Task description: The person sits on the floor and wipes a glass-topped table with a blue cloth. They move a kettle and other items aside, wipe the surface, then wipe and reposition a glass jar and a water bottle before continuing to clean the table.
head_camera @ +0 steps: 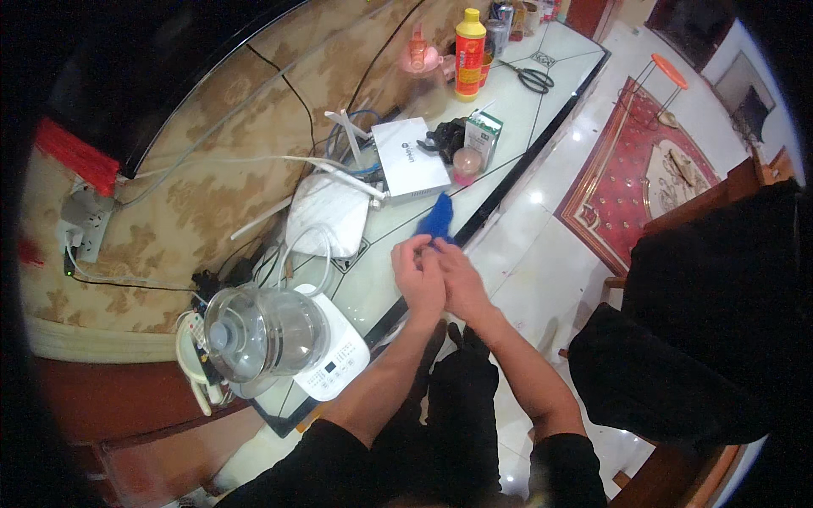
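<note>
A small piece of blue cloth (436, 219) sticks out beyond my fingertips, above the front edge of the tiled-top cabinet. Its near end is hidden in my fingers. My left hand (420, 276) has its fingers curled around that end. Pressed against it, my right hand (462, 279) pinches the cloth too. Beyond the cloth sits a white router (411, 157), with a small pink-based cup (467, 165) by its corner. To the left of my hands a second white router (327, 213) lies with its antennas spread.
A glass kettle (273, 330) rests on its white base (336, 368) at the near left. Farther along are a green-and-white box (483, 136), a yellow-capped bottle (470, 60) and black-handled scissors (535, 79). Cables run along the wall to a power strip (86, 222). A black-draped chair (698, 305) stands right.
</note>
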`<state>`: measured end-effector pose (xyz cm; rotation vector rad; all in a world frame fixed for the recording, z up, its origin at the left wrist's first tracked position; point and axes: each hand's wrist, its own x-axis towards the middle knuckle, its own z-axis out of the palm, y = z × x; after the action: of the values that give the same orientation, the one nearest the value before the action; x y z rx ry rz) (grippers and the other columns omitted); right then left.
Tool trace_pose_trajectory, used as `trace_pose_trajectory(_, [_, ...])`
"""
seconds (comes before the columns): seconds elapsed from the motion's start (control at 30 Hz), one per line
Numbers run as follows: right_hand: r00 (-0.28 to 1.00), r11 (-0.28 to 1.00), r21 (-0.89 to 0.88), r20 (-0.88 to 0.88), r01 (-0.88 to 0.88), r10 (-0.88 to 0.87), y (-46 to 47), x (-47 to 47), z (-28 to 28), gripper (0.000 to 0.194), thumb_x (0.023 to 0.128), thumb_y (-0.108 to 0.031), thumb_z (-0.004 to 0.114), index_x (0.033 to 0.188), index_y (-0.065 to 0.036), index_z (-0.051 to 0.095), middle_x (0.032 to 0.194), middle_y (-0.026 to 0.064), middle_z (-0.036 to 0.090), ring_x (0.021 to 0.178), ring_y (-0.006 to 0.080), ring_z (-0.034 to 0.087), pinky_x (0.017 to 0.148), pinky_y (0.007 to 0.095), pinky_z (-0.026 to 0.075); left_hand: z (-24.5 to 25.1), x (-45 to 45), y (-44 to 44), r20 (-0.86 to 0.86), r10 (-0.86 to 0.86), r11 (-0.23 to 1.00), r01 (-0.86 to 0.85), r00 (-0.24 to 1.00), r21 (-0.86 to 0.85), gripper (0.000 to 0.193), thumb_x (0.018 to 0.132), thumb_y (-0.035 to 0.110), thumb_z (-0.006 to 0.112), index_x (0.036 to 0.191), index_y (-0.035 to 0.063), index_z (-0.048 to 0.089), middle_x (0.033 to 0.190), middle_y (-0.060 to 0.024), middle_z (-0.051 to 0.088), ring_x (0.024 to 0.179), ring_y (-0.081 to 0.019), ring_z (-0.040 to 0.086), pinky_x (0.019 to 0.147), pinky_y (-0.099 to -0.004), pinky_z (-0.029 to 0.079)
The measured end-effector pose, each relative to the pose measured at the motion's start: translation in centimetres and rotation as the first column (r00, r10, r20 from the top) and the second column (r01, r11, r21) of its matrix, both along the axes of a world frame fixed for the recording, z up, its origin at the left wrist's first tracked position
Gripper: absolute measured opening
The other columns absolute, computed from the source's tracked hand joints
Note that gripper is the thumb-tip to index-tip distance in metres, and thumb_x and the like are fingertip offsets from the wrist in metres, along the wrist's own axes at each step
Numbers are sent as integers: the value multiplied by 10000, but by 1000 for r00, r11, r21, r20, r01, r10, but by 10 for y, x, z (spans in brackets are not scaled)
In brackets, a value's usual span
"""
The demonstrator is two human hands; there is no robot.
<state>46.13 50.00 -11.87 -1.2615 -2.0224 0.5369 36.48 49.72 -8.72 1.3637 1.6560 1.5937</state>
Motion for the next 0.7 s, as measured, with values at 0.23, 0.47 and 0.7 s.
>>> trace_pose_trajectory(0.23, [885,883,135,65,449,-460,74,79,-7,430,813,-54,584,1242,-27,604,1297,172,576,1269,386,463,1125,465,326,-1,15,6,-11,-77,996,77,997,-33,250,835,19,541,1076,21,609,1103,-95,605,1041,-215,569,899,-335,431])
trace_pose_trajectory(0.47, [952,951,50,-63,304,-300,17,45,-15,394,780,1,603,1173,-18,622,1227,213,600,1160,360,561,1045,449,408,17,49,93,-357,-62,997,78,932,29,454,783,170,690,1178,9,535,1105,-181,597,1074,-345,537,933,-448,405])
trace_pose_trajectory(0.7, [647,818,-531,-546,224,-532,9,63,6,243,924,-109,581,1142,-16,635,901,54,664,755,135,575,673,275,465,25,58,140,-603,-190,974,72,775,-214,547,760,331,725,1160,13,529,1055,-187,620,1035,-354,546,891,-459,404])
